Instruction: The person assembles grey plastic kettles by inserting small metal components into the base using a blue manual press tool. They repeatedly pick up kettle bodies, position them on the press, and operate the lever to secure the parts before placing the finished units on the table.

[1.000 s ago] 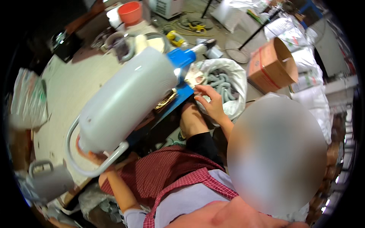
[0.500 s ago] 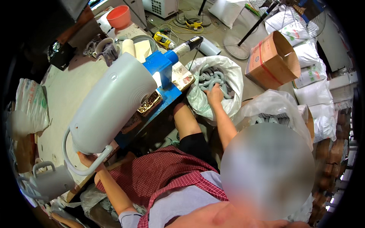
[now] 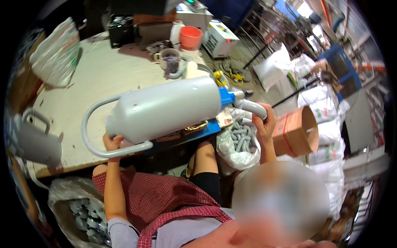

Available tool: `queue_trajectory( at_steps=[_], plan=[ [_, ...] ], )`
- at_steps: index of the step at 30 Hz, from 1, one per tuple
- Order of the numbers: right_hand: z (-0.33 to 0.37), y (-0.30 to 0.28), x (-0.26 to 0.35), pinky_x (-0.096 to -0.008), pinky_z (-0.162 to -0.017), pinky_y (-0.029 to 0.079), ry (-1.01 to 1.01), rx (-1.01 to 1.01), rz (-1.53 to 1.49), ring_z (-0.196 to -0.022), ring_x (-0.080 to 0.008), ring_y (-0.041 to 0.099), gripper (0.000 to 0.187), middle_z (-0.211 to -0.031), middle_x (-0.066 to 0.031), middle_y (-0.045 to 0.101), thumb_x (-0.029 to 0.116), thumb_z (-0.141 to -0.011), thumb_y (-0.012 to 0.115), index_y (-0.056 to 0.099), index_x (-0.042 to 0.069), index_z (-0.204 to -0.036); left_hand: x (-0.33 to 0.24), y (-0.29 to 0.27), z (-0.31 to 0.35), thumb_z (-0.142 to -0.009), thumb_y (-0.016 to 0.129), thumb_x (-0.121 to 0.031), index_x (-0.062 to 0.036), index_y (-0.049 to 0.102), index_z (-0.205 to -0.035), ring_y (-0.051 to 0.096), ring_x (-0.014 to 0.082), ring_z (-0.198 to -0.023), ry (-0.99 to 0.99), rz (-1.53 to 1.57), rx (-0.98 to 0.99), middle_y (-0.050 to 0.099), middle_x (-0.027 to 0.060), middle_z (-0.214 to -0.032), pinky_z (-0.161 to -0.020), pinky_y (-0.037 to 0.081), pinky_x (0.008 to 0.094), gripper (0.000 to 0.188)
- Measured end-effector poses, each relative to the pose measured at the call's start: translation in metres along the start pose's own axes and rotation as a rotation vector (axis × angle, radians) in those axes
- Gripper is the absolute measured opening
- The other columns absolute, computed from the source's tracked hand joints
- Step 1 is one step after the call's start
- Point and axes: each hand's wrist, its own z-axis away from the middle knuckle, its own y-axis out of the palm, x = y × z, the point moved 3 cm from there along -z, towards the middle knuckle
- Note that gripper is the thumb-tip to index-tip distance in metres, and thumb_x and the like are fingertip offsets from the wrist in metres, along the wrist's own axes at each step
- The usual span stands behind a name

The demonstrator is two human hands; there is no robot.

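A large grey plastic shell (image 3: pixel 169 109), shaped like a jug body, lies tilted across the blue bench fixture (image 3: pixel 225 96) at the table's front edge. From its narrow left end curves a grey loop handle (image 3: pixel 87 134). My left hand (image 3: pixel 112 142) grips that narrow end, inside the loop. Raised to the right of the shell, my right hand (image 3: pixel 265 120) holds a grey curved handle (image 3: pixel 253 108). Just below it stands a white sack (image 3: pixel 225 152) filled with similar grey curved handles (image 3: pixel 240 134).
A cardboard box (image 3: pixel 291 132) and stacked white sacks (image 3: pixel 326 173) stand on the right. On the table are a red bowl (image 3: pixel 190 38), a mug (image 3: pixel 169 58) and a white bag (image 3: pixel 60 53). A grey jug (image 3: pixel 39 138) sits far left, above a bag of grey parts (image 3: pixel 62 194).
My right hand has come up out of the white sack with a grey curved handle. My left hand stays on the shell's narrow end. The head view has turned.
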Motion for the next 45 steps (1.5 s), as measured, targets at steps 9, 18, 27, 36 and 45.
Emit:
queue_trajectory(
  at_steps=[9,18,27,36,45],
  plan=[
    [-0.083,0.179,0.164,-0.0376,-0.065,0.05,-0.592,0.698,0.43,-0.078,-0.0319,0.062,0.041,-0.093,-0.0107,0.061,0.007,-0.08,0.068,0.057,0.012,-0.12,-0.069,0.026,-0.003,-0.072,0.077,-0.048,-0.0055,0.066,-0.106,0.058,0.0327,-0.106,0.224,-0.106,-0.008,0.069,0.0128,-0.097,-0.107,0.026,0.0483,0.055],
    [-0.091,0.248,0.161,-0.0391,-0.067,0.052,-0.576,0.938,0.504,-0.079,-0.0317,0.065,0.033,-0.096,-0.0097,0.066,0.026,-0.083,0.069,0.06,0.011,-0.111,-0.066,0.025,-0.008,-0.068,0.076,-0.057,-0.0006,0.064,-0.092,0.061,0.0323,-0.07,0.404,-0.291,-0.065,0.061,0.0117,-0.067,-0.099,0.036,0.053,0.063],
    [-0.088,0.25,0.153,-0.0392,-0.07,0.052,-0.523,0.972,0.472,-0.081,-0.0323,0.065,0.032,-0.097,-0.0102,0.067,0.024,-0.083,0.07,0.06,0.011,-0.111,-0.053,0.028,-0.011,-0.067,0.073,-0.064,0.0016,0.062,-0.079,0.059,0.0325,-0.061,0.37,-0.33,-0.059,0.055,0.0127,-0.058,-0.102,0.033,0.0539,0.068],
    [-0.093,0.254,0.151,-0.0395,-0.069,0.052,-0.539,1.016,0.423,-0.079,-0.0335,0.064,0.032,-0.092,-0.0131,0.066,0.023,-0.083,0.07,0.059,0.011,-0.111,-0.058,0.025,-0.009,-0.067,0.072,-0.066,0.002,0.06,-0.076,0.059,0.0329,-0.06,0.385,-0.354,-0.078,0.054,0.0129,-0.056,-0.103,0.033,0.0547,0.07],
    [-0.094,0.257,0.146,-0.0397,-0.069,0.051,-0.537,1.045,0.392,-0.078,-0.0338,0.064,0.032,-0.09,-0.015,0.066,0.021,-0.083,0.07,0.059,0.01,-0.111,-0.062,0.023,-0.009,-0.067,0.071,-0.067,0.0032,0.058,-0.067,0.059,0.0339,-0.058,0.412,-0.377,-0.093,0.053,0.0149,-0.055,-0.101,0.035,0.0562,0.071]
  ],
)
